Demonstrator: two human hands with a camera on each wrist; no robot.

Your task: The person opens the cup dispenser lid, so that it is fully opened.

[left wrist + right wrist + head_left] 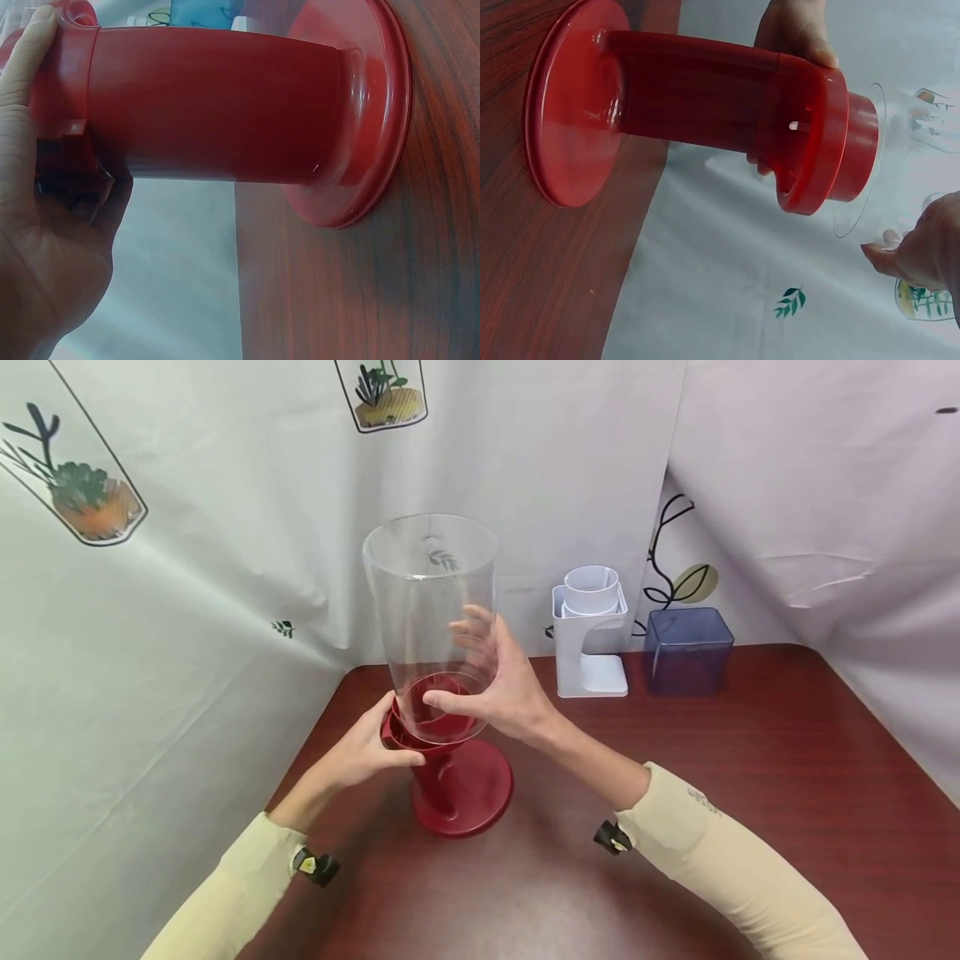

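Observation:
A red stand [474, 789] with a round base, a thick upright column and a ring-shaped top stands on the table. My left hand [358, 750] grips it at the ring, thumb on the near side; the left wrist view shows the fingers wrapped behind the column's top [210, 105]. Over the ring is a tall clear plastic cylinder [408, 627], wide at its upper rim and slightly tilted. My right hand [513, 693] holds it low on its right side, thumb in front and fingers behind. In the right wrist view, the cylinder's lower rim [841, 225] surrounds the end of the red collar [861, 150].
Toward the back of the dark red wooden table [750, 793] stands a white dispenser-like stand [570, 652] with a white cup-shaped part [591, 589] in its top. Beside it is a translucent blue box [688, 656]. White printed curtains [262, 485] enclose the table's back and sides.

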